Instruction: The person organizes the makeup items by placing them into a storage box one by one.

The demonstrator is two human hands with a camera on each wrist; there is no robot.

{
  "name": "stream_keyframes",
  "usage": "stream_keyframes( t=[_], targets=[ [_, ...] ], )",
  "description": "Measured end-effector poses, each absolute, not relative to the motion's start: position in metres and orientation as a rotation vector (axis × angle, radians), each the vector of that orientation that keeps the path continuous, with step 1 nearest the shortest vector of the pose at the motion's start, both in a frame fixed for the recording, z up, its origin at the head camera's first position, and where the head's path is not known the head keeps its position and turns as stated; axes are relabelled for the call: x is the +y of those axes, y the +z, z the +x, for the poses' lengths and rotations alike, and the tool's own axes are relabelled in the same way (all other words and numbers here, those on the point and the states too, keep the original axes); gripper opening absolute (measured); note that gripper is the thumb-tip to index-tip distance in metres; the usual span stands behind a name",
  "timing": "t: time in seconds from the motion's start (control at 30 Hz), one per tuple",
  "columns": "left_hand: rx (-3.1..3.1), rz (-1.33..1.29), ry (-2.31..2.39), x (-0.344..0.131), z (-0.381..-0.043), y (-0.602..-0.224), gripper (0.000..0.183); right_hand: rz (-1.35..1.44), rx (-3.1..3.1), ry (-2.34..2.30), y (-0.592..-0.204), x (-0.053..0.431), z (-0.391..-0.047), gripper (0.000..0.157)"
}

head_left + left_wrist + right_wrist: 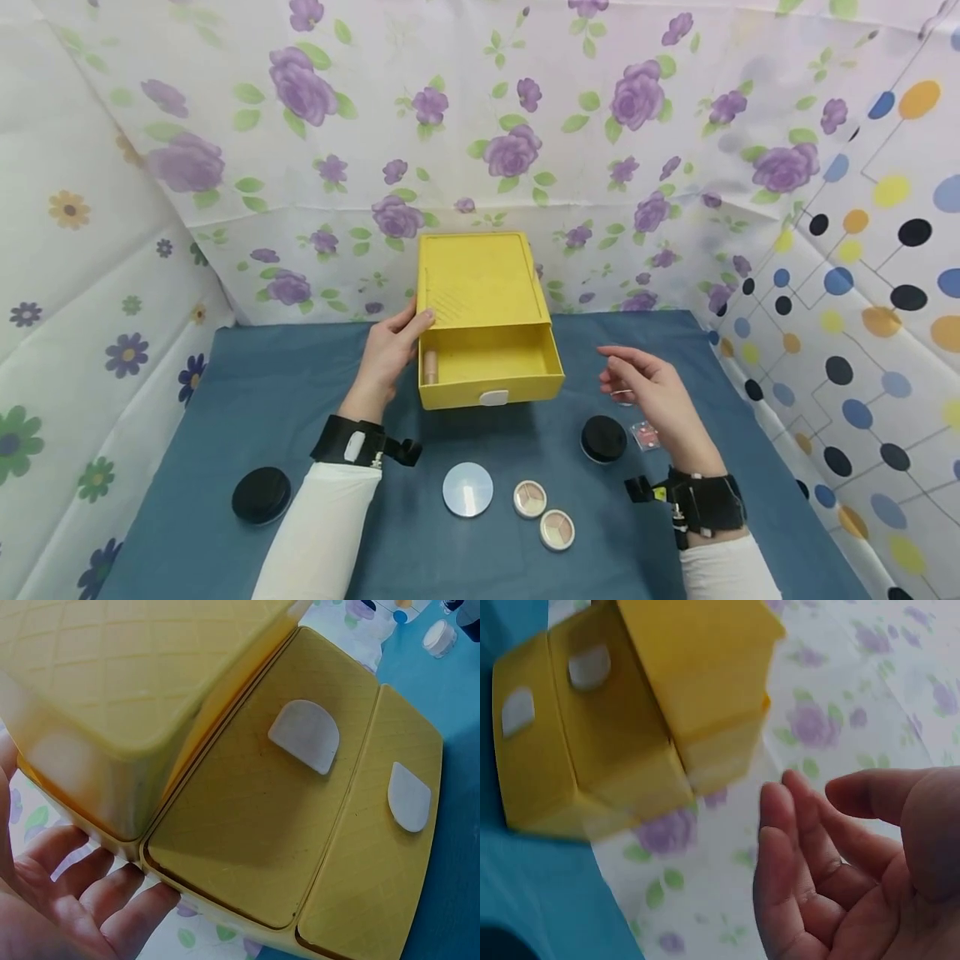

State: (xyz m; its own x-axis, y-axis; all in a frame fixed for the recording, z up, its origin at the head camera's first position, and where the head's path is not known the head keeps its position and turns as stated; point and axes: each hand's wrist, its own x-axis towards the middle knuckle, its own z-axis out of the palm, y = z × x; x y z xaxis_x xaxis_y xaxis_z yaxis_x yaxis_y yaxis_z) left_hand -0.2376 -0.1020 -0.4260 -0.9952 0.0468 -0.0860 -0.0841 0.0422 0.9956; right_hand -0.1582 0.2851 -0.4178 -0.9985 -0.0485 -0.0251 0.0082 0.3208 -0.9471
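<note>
A yellow drawer box (480, 279) stands at the back of the table, its top drawer (525, 389) pulled out. Inside the drawer, along its left wall, lies a small beige tube (431, 367). My left hand (390, 350) holds the box by its left side, thumb over the top front corner and fingertips at the side wall. Two lower drawers with white handles (305, 735) are closed in the left wrist view. To the right of the box, my right hand (648, 392) hovers with loosely bent fingers and nothing in them.
Round black-lidded jars stand right (603, 439) and left (261, 495). A pale blue round compact (467, 490) and two small round palettes (530, 499) lie in front. A small square pink case (646, 435) is by the right hand. Floral cloth (510, 150) hangs behind the box.
</note>
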Motion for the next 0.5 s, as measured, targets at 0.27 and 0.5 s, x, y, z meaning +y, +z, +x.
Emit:
stream_keyframes(
  t=[0.27,0.5],
  targets=[
    [2.162,-0.016,2.117,-0.105,-0.239,-0.426,0.07,0.024,2.58,-1.687,-0.438,0.338,-0.149,0.05],
    [2.178,-0.004,2.117,-0.103,-0.238,-0.427,0.069,0.17,2.575,-1.544,-0.461,0.38,-0.129,0.056]
  ],
)
